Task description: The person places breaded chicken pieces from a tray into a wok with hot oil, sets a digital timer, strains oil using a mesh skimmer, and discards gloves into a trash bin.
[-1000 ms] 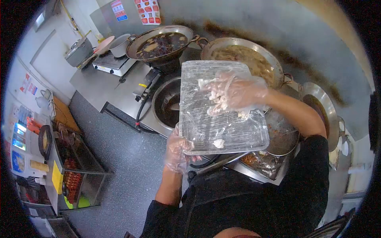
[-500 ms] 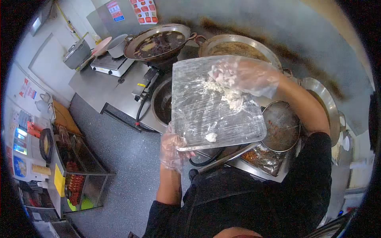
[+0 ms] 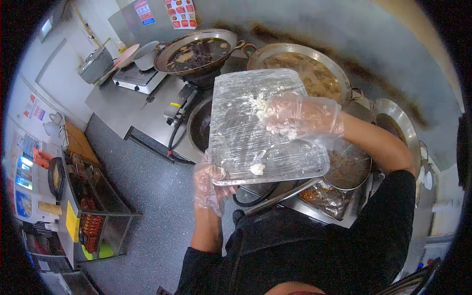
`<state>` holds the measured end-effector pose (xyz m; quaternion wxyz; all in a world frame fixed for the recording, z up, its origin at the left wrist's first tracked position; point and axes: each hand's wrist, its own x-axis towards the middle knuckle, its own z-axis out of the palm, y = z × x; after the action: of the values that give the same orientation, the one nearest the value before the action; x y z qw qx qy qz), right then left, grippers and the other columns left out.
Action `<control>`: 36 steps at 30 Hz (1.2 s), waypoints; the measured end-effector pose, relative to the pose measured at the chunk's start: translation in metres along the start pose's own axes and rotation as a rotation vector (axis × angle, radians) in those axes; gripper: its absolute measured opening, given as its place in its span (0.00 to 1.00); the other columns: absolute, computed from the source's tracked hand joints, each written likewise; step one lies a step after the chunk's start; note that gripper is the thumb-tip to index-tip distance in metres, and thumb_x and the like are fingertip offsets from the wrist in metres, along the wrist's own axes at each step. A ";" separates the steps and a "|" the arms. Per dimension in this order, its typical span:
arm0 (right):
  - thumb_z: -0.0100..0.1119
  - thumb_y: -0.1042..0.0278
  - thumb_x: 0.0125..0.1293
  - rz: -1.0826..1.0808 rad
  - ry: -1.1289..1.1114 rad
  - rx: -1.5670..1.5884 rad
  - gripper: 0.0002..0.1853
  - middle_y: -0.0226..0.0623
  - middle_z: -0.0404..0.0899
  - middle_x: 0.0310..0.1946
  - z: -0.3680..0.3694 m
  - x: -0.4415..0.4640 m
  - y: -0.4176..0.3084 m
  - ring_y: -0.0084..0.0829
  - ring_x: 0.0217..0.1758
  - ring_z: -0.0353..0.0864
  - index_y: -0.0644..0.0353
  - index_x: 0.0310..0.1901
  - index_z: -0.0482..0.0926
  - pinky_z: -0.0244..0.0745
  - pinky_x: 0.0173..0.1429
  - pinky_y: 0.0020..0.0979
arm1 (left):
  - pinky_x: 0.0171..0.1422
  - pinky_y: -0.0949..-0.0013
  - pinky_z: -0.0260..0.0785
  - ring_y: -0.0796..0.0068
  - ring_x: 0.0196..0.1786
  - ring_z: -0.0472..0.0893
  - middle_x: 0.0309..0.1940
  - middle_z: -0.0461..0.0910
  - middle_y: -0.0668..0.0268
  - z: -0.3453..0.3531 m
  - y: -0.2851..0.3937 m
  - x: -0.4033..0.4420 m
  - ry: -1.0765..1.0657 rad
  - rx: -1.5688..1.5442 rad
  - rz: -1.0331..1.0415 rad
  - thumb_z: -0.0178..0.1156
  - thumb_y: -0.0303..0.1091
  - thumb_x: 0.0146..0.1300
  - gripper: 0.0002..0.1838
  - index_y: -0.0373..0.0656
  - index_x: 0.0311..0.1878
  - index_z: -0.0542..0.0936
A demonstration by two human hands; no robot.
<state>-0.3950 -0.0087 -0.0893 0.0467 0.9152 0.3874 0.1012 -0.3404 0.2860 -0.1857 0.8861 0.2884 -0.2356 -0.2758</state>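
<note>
My left hand [image 3: 208, 181], in a clear plastic glove, grips the near left corner of a metal tray [image 3: 236, 140] dusted with white flour. Over the tray's right half, my right hand [image 3: 304, 115], gloved the same way, has its fingers curled around flour-coated pieces of food [image 3: 271, 118]; the fingers hide most of them. One small floured lump [image 3: 257, 169] lies alone near the tray's front edge. Loose flour [image 3: 255, 101] is scattered beyond my right fingertips.
Behind the tray stand a wok of dark oil [image 3: 199, 53] with pieces floating in it and a second wide wok [image 3: 314, 73]. A round strainer [image 3: 349, 167] sits at the right. Farther left are a small stove [image 3: 139, 80] and a low shelf unit [image 3: 110, 216].
My right hand has moved down and toward the tray's middle, its fingers now around the floured pieces that lay exposed there. The tray has shifted slightly left in my left hand.
</note>
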 end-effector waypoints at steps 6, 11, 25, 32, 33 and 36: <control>0.51 0.63 0.63 0.293 -0.205 -0.196 0.19 0.41 0.70 0.56 -0.016 0.023 0.008 0.34 0.61 0.67 0.59 0.54 0.72 0.66 0.64 0.30 | 0.09 0.69 0.69 0.60 0.11 0.74 0.21 0.76 0.48 0.029 -0.005 0.010 0.308 -0.092 -0.170 0.54 0.24 0.38 0.29 0.26 0.49 0.64; 0.47 0.62 0.66 0.884 0.292 0.961 0.16 0.38 0.74 0.51 -0.048 0.007 0.047 0.29 0.51 0.75 0.62 0.50 0.73 0.71 0.55 0.26 | 0.09 0.69 0.70 0.62 0.11 0.74 0.21 0.76 0.50 0.005 -0.007 0.002 0.316 -0.001 -0.194 0.54 0.25 0.42 0.28 0.26 0.50 0.63; 0.45 0.63 0.65 0.485 -0.213 -0.236 0.17 0.42 0.76 0.47 0.042 -0.100 0.136 0.39 0.50 0.75 0.59 0.53 0.72 0.70 0.55 0.34 | 0.11 0.70 0.73 0.64 0.12 0.76 0.22 0.76 0.49 -0.003 0.020 -0.024 0.380 0.170 0.134 0.61 0.33 0.53 0.26 0.22 0.46 0.64; 0.46 0.58 0.63 0.802 -0.146 0.398 0.16 0.42 0.79 0.39 0.063 -0.121 0.124 0.41 0.44 0.77 0.60 0.42 0.78 0.70 0.49 0.36 | 0.12 0.70 0.73 0.65 0.12 0.76 0.19 0.75 0.51 -0.022 0.023 -0.029 0.315 0.337 0.233 0.63 0.44 0.55 0.30 0.23 0.44 0.66; 0.46 0.57 0.63 0.813 -0.101 0.467 0.16 0.43 0.79 0.37 0.061 -0.118 0.121 0.41 0.42 0.77 0.60 0.40 0.78 0.70 0.48 0.37 | 0.12 0.70 0.72 0.65 0.12 0.76 0.17 0.74 0.56 -0.026 0.027 -0.029 0.304 0.373 0.223 0.61 0.44 0.56 0.24 0.29 0.36 0.67; 0.47 0.59 0.63 0.749 -0.064 0.344 0.15 0.44 0.78 0.37 0.064 -0.127 0.133 0.40 0.41 0.77 0.60 0.41 0.77 0.70 0.47 0.36 | 0.12 0.70 0.71 0.67 0.12 0.75 0.15 0.73 0.61 -0.025 0.032 -0.030 0.281 0.426 0.209 0.60 0.45 0.56 0.21 0.36 0.28 0.67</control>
<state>-0.3738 -0.1925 -0.1490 -0.1349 0.9900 0.0370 0.0165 -0.3364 0.3359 -0.1905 0.8532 0.4777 -0.1917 -0.0847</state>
